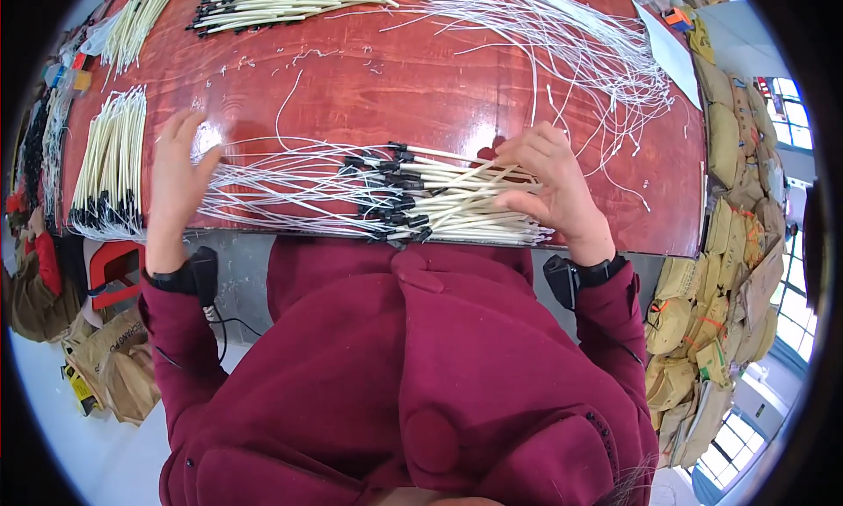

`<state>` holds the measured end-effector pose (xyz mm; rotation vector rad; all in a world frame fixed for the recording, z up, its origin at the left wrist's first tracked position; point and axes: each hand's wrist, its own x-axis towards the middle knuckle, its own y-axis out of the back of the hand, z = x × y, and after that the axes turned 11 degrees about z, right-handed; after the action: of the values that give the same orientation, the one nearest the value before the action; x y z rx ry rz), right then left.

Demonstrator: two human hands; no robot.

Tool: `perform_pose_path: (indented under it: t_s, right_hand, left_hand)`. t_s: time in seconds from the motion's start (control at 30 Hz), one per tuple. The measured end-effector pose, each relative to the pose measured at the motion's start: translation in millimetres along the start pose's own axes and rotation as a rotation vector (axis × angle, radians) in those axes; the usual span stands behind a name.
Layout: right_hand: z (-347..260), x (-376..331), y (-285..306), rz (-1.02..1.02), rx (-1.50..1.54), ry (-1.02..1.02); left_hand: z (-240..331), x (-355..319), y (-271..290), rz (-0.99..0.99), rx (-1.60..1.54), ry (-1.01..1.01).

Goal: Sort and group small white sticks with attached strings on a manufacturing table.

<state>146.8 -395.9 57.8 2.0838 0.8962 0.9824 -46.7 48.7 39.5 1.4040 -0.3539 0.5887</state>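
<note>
In front of me, along the table's near edge, lies a loose bundle of cream-coloured sticks or tubes [479, 187] with black end pieces [386, 185]. Thin white cords [281, 185] run leftward from the black ends. My right hand [555, 177] hovers by the bundle's right end, thumb and fingers spread, with nothing visibly gripped. Whether its fingertips touch the sticks I cannot tell. At the left, my left hand [178, 177] is raised with fingers apart, beside the far ends of the white cords, holding nothing.
Left of my left hand, another bundle [112, 155] lies lengthwise. More cream sticks [272, 3] are piled at the back of the red table [369, 93], beside a tangle of white cords [571, 40]. Stacked sacks [724, 269] stand right; a red stool [114, 273] is left.
</note>
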Motion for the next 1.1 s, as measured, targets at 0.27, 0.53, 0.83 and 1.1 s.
perform_pose_path:
  t_s: [0.27,0.53,0.83,1.1]
  right_hand:
    - [27.4,-2.5,1.8,0.082,-0.214,-0.135]
    - [80.0,-19.4,6.9,0.153,-0.405,-0.136]
    - [135.4,-18.5,50.0,0.217,-0.750,-0.246]
    - [84.6,1.1,20.4,0.291,-0.481,-0.098]
  left_hand:
    - [191.6,42.6,-79.3,-0.458,-0.680,-0.252]
    - [215.2,31.3,-95.8,-0.510,-0.620,-0.490]
    - [217.0,37.7,-93.8,-0.496,-0.637,-0.518]
    - [213.8,115.8,-160.5,-0.113,-0.479,-0.265]
